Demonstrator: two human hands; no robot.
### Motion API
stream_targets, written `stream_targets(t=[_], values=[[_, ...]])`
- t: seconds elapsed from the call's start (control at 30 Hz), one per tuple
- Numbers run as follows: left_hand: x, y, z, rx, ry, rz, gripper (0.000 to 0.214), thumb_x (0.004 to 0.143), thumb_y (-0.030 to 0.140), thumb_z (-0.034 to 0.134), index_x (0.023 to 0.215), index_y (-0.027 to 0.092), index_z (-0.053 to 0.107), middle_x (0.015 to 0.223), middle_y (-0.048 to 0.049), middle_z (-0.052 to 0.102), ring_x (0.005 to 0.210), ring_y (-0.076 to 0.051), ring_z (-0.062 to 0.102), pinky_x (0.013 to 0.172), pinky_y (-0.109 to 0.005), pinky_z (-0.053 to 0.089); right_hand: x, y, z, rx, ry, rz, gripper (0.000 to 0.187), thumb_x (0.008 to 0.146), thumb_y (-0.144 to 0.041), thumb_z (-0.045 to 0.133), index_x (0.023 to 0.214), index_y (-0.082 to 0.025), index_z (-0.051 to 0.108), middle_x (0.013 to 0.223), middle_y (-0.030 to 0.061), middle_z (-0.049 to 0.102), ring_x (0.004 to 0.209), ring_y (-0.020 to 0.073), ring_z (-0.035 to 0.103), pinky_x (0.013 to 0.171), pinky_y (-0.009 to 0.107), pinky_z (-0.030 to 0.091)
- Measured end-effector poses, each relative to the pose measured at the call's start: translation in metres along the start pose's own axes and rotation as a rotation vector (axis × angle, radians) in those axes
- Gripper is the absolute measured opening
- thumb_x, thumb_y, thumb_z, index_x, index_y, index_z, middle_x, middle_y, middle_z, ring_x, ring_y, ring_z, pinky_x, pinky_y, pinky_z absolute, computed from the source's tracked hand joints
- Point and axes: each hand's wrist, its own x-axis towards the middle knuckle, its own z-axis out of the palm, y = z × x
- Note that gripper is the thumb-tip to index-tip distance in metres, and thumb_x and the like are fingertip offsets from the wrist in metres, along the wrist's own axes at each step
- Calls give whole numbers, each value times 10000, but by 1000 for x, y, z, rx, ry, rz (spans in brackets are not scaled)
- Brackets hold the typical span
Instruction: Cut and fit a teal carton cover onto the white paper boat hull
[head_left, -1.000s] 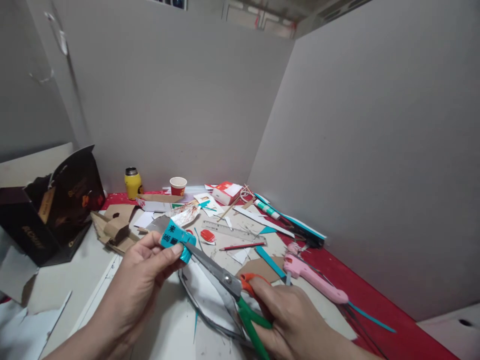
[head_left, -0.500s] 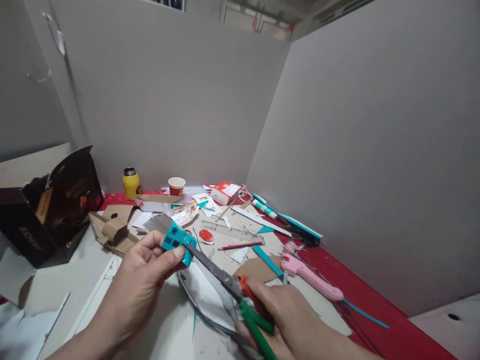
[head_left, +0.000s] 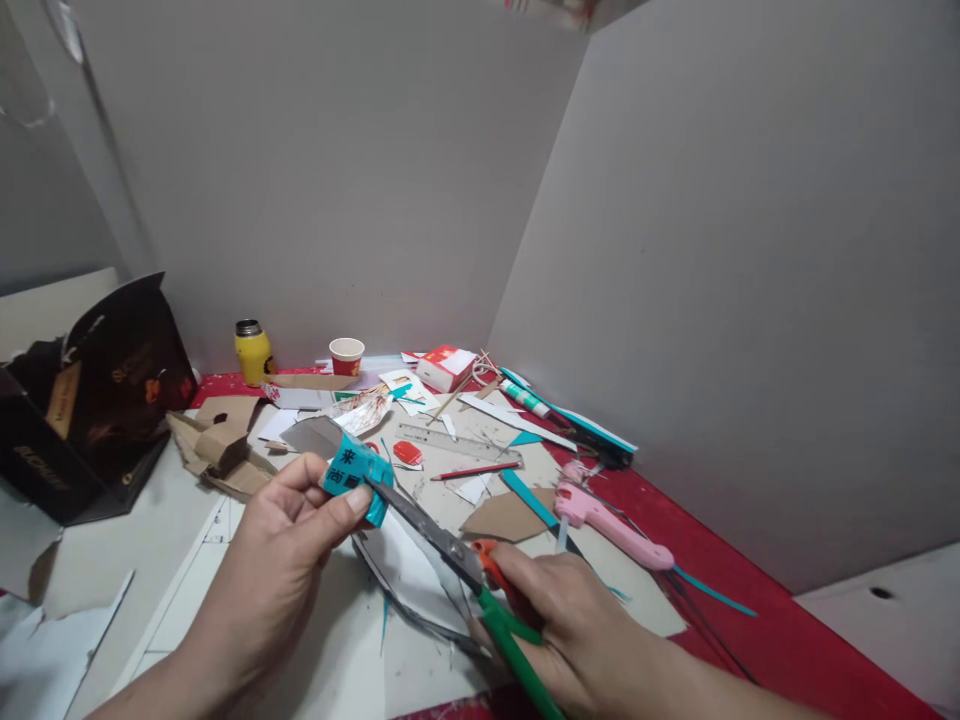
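Observation:
My left hand (head_left: 281,535) pinches a small teal card piece with black characters (head_left: 351,472) between thumb and fingers, held above the table. My right hand (head_left: 577,630) grips scissors (head_left: 450,550) with green and orange handles. The metal blades reach up and left, and their tips meet the lower edge of the teal piece. Under the scissors lies a curved white paper offcut (head_left: 409,580).
Scraps of card and paper litter the red table (head_left: 750,650). A pink glue gun (head_left: 611,520), a ruler (head_left: 454,442), a red pencil (head_left: 480,470), a paper cup (head_left: 346,355), a yellow flask (head_left: 253,351), a red-white box (head_left: 445,366) and a dark gift bag (head_left: 97,395) stand around. Grey partition walls close the back and right.
Both hands hold their grips on the teal piece and scissors. The camera has tilted down a little, so the table items sit higher in view.

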Motion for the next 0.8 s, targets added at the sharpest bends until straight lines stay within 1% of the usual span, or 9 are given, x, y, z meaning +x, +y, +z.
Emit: stream_targets(t=[0.17, 0.23, 0.3, 0.37, 0.43, 0.53, 0.67, 0.73, 0.8], values=[[0, 7, -3, 15, -101, -8, 131, 799, 252, 723, 846, 200, 612, 806, 12, 635, 768, -126, 558, 806, -269, 456, -2, -4, -11, -75, -20, 3, 194, 927, -374, 444, 826, -216, 492, 645, -6, 558, 529, 146, 455, 517, 266, 324], [1, 14, -5, 36, -148, -17, 128, 794, 236, 715, 871, 214, 615, 814, 17, 615, 776, -132, 548, 807, -274, 455, -2, -5, -18, -158, -19, -9, 166, 901, -345, 461, 802, -216, 495, 615, -3, 568, 501, 149, 459, 498, 275, 300], [1, 20, -6, 70, -180, -35, 107, 811, 269, 689, 870, 216, 617, 838, 8, 602, 797, -149, 541, 788, -285, 459, -2, -5, -24, -245, -3, -28, 125, 866, -301, 475, 774, -217, 490, 579, -2, 571, 468, 152, 461, 477, 282, 272], [3, 23, -7, 148, -186, -54, 125, 839, 322, 654, 826, 203, 619, 838, -6, 595, 802, -163, 537, 743, -285, 460, -2, -4, -28, -285, -16, -29, 112, 843, -283, 490, 751, -218, 488, 576, 5, 580, 465, 158, 484, 476, 284, 278], [4, 23, -8, 241, -172, -62, 156, 851, 330, 641, 787, 189, 624, 816, -11, 592, 772, -157, 529, 697, -268, 446, -2, -4, -32, -286, -52, -6, 116, 836, -293, 510, 748, -217, 505, 598, 16, 600, 483, 171, 516, 492, 288, 315], [5, 18, -9, 293, -154, -14, 129, 849, 290, 647, 778, 182, 646, 783, -4, 601, 733, -139, 524, 689, -248, 434, -2, -7, -38, -210, -121, 57, 142, 837, -346, 563, 773, -221, 541, 648, 24, 634, 536, 187, 556, 521, 293, 370], [8, 16, -13, 301, -129, 78, 96, 857, 270, 639, 813, 191, 673, 800, -6, 639, 757, -150, 555, 730, -263, 456, -5, -12, -48, -39, -193, 147, 164, 827, -379, 619, 768, -236, 566, 684, 9, 641, 581, 177, 566, 526, 273, 411], [9, 18, -15, 320, -116, 108, 84, 862, 266, 634, 836, 201, 680, 820, -3, 648, 773, -154, 564, 745, -269, 462, -7, -11, -52, 26, -207, 147, 171, 835, -397, 600, 772, -238, 586, 676, 11, 629, 577, 177, 564, 527, 272, 426], [11, 20, -16, 349, -134, 127, 81, 864, 261, 632, 837, 205, 684, 827, 1, 652, 781, -154, 570, 751, -266, 464, -9, -10, -56, 86, -219, 130, 233, 861, -449, 547, 789, -236, 606, 670, 20, 617, 580, 179, 565, 542, 277, 449]])
